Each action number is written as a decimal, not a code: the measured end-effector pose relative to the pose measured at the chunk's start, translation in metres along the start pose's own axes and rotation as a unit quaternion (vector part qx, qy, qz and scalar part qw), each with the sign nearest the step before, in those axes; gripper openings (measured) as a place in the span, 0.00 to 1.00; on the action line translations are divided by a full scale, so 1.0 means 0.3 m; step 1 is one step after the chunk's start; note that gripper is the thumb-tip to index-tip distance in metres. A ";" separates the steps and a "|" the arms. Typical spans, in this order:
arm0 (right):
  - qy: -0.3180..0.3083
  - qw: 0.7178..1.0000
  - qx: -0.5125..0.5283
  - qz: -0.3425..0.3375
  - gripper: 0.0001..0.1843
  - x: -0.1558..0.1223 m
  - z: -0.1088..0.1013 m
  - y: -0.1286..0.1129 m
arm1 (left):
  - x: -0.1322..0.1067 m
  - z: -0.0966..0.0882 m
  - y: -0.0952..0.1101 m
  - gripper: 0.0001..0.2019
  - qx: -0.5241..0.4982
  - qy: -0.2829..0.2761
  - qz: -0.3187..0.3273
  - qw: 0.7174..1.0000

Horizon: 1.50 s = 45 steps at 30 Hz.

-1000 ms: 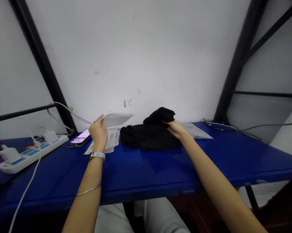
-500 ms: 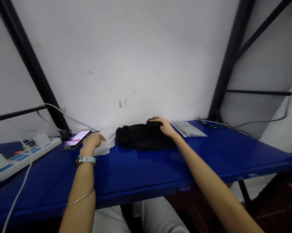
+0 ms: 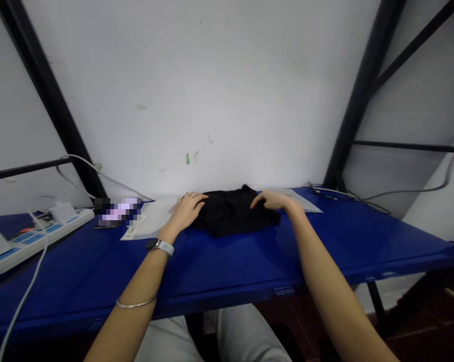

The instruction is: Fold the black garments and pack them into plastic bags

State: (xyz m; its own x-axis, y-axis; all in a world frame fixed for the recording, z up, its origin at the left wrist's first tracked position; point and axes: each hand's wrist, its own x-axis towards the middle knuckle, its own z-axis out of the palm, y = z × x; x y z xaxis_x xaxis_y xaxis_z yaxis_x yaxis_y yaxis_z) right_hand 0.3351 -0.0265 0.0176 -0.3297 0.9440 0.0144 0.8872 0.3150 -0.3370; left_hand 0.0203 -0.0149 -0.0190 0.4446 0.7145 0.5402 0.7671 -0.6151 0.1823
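Observation:
A crumpled piece of black cloth (image 3: pixel 232 213) lies on the blue tabletop (image 3: pixel 227 261) against the wall. My left hand (image 3: pixel 187 211) rests on the cloth's left end with the fingers stretched out, holding nothing. At the right end, my right hand (image 3: pixel 275 200) has its fingers bent down over the cloth and appears to grip it; some fingertips are hidden. A flat pale plastic bag with printed labels (image 3: pixel 146 221) sits just left of my left hand. Behind my right hand, a second flat pale bag (image 3: pixel 304 201) is partly covered.
At the left are a phone with a blurred screen (image 3: pixel 117 211) and a white power strip (image 3: pixel 38 241) with chargers plugged in. White cable (image 3: pixel 34 281) hangs over the table's front. Thin black wires (image 3: pixel 347 193) lie at the back right, near a black frame post (image 3: pixel 357 100).
My left hand has moved right, from the pale bag by the phone onto the cloth. My right hand has shifted right and slightly down along the cloth, whose folds have changed.

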 end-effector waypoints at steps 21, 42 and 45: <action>0.150 0.985 0.033 0.079 0.08 0.007 -0.007 0.054 | 0.001 -0.034 0.092 0.20 0.024 0.022 0.002 0.999; 0.707 0.641 0.253 -0.159 0.14 -0.067 0.010 -0.296 | 0.044 -0.133 0.172 0.06 -0.384 0.427 -0.159 0.803; 0.674 0.690 0.208 -0.163 0.14 -0.036 0.005 -0.251 | 0.072 -0.094 0.135 0.06 -0.383 0.400 -0.146 0.820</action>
State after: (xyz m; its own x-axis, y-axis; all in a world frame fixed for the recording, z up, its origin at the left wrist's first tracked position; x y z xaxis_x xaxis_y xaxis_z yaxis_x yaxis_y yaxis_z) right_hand 0.2713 -0.0606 0.0416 0.3590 0.1516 0.9209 0.5755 0.7409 -0.3463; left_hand 0.0480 -0.0339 0.0231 -0.3868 0.6089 0.6925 0.1359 -0.7051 0.6959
